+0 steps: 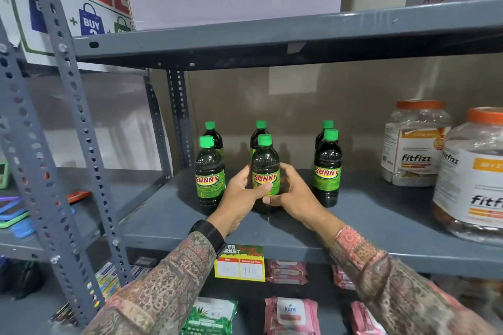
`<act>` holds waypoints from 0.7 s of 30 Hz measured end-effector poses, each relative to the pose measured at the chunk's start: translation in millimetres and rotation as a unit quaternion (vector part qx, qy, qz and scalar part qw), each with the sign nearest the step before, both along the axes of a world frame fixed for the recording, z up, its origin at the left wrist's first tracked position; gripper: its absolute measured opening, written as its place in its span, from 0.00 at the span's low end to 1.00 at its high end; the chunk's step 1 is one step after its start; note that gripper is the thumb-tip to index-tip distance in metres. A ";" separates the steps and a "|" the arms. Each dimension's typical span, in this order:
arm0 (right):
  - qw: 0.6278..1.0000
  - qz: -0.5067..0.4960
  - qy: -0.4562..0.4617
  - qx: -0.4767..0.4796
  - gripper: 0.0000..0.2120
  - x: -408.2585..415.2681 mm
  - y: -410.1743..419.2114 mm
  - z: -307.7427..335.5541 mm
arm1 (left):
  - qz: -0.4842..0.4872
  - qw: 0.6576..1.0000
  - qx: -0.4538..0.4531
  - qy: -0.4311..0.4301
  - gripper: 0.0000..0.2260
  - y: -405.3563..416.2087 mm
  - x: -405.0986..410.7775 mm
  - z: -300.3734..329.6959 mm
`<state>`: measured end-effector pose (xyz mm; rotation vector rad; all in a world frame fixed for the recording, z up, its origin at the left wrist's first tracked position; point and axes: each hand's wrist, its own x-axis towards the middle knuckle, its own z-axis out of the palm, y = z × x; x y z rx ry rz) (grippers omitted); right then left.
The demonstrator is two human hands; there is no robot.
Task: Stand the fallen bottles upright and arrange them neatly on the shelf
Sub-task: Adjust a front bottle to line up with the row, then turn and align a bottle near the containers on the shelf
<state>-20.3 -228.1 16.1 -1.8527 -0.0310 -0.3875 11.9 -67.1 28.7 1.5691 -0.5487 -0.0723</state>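
Clasping the upright middle front Sunny bottle [265, 171], left hand [239, 198] and right hand [294, 196] flank it; long axis vertical, equally near.

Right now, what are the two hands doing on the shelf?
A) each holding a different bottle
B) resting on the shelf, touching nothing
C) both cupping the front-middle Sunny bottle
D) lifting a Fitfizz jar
C: the left hand and the right hand wrap opposite sides of the same upright front-middle Sunny bottle on the shelf; the other five bottles and the Fitfizz jars stand untouched.
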 end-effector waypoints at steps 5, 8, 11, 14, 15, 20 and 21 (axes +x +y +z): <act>0.997 -0.003 0.044 -0.056 0.42 -33.4 -19.5 -2.5 | 0.086 0.996 0.036 0.002 0.32 12.6 -17.1 -6.1; 0.996 -0.004 0.051 -0.071 0.28 -64.0 -52.7 -11.8 | 0.170 0.979 0.085 -0.078 0.20 17.9 -33.9 -10.6; 0.996 -0.078 0.039 -0.036 0.17 -82.3 -90.9 -13.9 | 0.061 0.989 0.103 -0.083 0.12 -3.6 -45.3 2.0; 0.982 -0.189 0.022 -0.009 0.15 -78.5 -123.7 -11.7 | -0.047 0.991 0.109 -0.054 0.13 -50.1 -44.6 17.4; 0.978 -0.210 0.016 -0.005 0.18 -74.7 -131.7 -9.3 | -0.052 0.991 0.112 -0.051 0.16 -68.8 -41.6 20.2; 0.989 -0.135 0.051 -0.015 0.46 -49.5 -143.2 -1.8 | -0.014 0.995 0.087 -0.041 0.48 -131.8 -21.4 30.6; 0.992 -0.116 0.051 -0.013 0.46 -44.3 -141.9 -1.9 | -0.011 0.996 0.079 -0.034 0.53 -137.6 -15.2 32.4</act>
